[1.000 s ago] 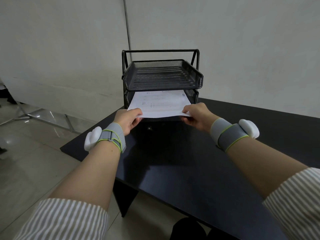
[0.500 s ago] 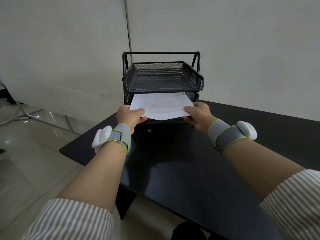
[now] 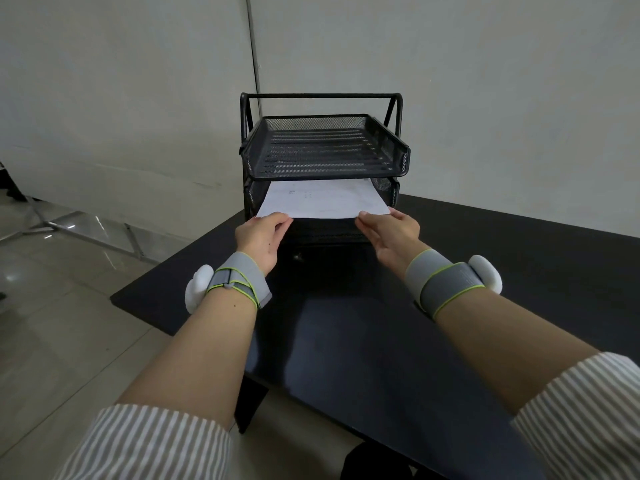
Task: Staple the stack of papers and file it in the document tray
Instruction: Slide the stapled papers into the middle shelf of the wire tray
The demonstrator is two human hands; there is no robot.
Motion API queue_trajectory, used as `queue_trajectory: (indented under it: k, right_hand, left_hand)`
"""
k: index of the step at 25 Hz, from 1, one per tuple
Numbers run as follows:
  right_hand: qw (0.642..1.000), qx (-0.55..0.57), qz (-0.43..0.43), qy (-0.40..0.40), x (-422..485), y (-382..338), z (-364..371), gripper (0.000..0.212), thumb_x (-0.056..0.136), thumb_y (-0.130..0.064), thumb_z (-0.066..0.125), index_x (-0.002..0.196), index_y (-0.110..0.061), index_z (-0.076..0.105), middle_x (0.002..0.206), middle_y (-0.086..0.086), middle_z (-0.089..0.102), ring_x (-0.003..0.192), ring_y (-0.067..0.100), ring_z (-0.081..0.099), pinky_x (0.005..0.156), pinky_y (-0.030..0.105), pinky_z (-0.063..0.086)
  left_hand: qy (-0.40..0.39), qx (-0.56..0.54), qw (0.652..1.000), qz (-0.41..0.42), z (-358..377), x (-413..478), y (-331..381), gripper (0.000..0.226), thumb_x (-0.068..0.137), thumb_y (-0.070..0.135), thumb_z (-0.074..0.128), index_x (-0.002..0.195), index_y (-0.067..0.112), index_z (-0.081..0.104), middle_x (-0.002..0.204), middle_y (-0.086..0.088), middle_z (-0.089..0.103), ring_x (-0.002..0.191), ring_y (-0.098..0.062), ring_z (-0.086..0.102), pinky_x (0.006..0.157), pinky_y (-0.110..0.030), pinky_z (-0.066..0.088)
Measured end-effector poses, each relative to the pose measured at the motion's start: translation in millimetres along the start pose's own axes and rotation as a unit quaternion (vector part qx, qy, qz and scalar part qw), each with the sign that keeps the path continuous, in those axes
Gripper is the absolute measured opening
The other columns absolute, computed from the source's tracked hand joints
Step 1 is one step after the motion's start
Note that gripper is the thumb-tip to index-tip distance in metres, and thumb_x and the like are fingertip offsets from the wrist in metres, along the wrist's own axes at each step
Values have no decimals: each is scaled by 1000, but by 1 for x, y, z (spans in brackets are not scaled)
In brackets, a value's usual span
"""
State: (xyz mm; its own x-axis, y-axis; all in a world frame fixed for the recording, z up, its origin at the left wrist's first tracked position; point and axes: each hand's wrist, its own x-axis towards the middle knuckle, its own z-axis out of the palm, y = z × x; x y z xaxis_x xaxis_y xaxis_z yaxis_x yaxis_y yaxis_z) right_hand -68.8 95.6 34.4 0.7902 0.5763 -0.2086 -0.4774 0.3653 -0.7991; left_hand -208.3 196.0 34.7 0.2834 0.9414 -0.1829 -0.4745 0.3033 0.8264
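The white stack of papers (image 3: 325, 199) lies mostly inside the middle tier of the black mesh document tray (image 3: 398, 161), with its near edge sticking out a little. My left hand (image 3: 261, 237) is at the stack's near left corner and my right hand (image 3: 389, 233) at its near right corner. Both hands have their fingers stretched forward, with the fingertips against the paper's near edge and no clear pinch on it. The tray's top tier holds nothing. No stapler is in view.
The tray stands at the far edge of a black table (image 3: 381, 341), close to a pale wall (image 3: 485, 81). The table's left edge drops to a tiled floor (image 3: 52, 323). Both wrists carry grey bands with white pods.
Both hands have moved forward and slid the stack deeper into the middle tier. The thumbs that lay on top of the sheet have come off, leaving fingertips at its edge.
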Motion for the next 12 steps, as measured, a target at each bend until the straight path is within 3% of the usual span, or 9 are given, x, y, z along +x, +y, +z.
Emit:
queue_trajectory:
  k: [5, 12]
  right_hand:
    - [1000, 13, -6, 14, 8, 9, 0, 30, 82, 12, 66, 77, -8, 45, 75, 14, 59, 63, 19, 64, 67, 28, 59]
    - [1000, -10, 17, 9, 19, 15, 3, 23, 86, 3, 65, 78, -6, 45, 77, 14, 61, 64, 22, 65, 67, 29, 57]
  left_hand:
    - [-17, -37, 999, -13, 0, 6, -8, 16, 82, -14, 57, 74, 0, 58, 80, -11, 61, 76, -21, 62, 89, -29, 51]
    - [5, -22, 999, -34, 2, 21, -13, 15, 81, -4, 64, 71, 3, 57, 76, -7, 60, 73, -15, 61, 80, -24, 55]
